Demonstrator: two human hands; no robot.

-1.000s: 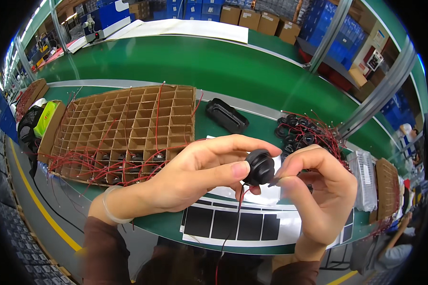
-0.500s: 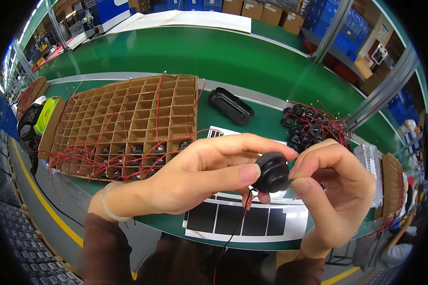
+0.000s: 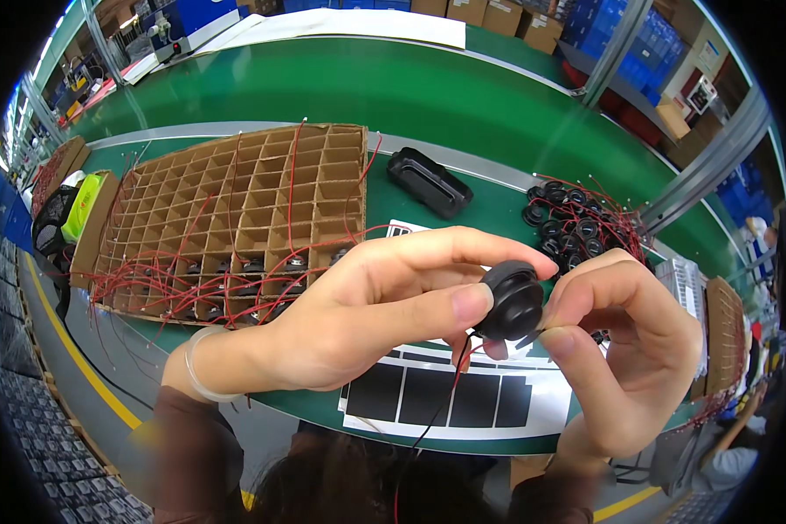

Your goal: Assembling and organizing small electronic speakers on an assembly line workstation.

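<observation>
A small round black speaker [image 3: 510, 299] with red and black wires hanging below it is held up in front of me over the green bench. My left hand [image 3: 371, 301] pinches its left side between thumb and forefinger. My right hand [image 3: 620, 349] grips its right side with thumb and curled fingers. Beneath the hands lies a white sheet with black rectangles [image 3: 450, 397].
A cardboard grid tray [image 3: 236, 210] with wired speakers in its near cells sits to the left. A pile of black wired speakers [image 3: 576, 223] lies at the right, a black oblong part [image 3: 429, 182] behind. Green conveyor belt [image 3: 341, 87] runs beyond.
Both hands have shifted slightly right and down with the speaker, and the speaker has turned a little between the fingers.
</observation>
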